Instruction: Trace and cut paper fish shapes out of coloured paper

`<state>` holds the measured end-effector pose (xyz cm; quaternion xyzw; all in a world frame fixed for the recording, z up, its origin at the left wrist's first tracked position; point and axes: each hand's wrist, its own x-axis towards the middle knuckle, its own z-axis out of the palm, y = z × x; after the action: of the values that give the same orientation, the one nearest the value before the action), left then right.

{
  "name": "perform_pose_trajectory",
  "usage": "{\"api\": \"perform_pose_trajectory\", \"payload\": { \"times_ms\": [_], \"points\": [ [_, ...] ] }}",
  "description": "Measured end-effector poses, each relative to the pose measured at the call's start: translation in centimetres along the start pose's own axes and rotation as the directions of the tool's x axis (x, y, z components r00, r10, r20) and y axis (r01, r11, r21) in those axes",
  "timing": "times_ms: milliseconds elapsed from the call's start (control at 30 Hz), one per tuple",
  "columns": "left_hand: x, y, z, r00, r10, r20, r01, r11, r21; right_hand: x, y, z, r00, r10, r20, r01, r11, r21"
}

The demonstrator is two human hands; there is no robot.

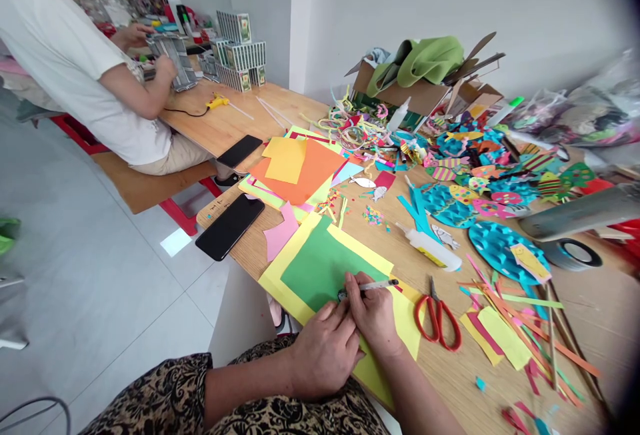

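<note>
In the head view my right hand (373, 311) is closed around a slim white pen (377, 285), tilted over a green paper sheet (320, 265). Close beside it, my left hand (325, 348) has its fingers curled together at the green sheet's lower edge. A small dark piece (343, 295) shows by the fingertips; its kind is unclear, and my fingers hide most of it. Under the green sheet lies larger yellow paper (280, 258). Red-handled scissors (437, 321) rest to the right of my hands, apart from them.
A glue bottle (433, 248), paper strips (530, 328), blue paper discs (500, 248) and a tape roll (573, 253) crowd the right. Phones (230, 227) and orange paper (300, 168) lie left. Further off, a person in a white shirt (85, 75) works near a yellow glue gun (217, 101).
</note>
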<state>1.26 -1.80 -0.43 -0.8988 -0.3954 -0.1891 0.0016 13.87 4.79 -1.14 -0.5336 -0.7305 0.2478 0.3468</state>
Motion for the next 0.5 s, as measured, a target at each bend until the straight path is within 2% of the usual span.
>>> {"api": "perform_pose_trajectory", "payload": {
  "times_ms": [500],
  "points": [
    [-0.03, 0.05, 0.05, 1.000, -0.005, -0.009, 0.005, 1.000, 0.002, -0.02, 0.06, 0.12, 0.999, 0.023, -0.024, -0.022, 1.000, 0.012]
  ]
}}
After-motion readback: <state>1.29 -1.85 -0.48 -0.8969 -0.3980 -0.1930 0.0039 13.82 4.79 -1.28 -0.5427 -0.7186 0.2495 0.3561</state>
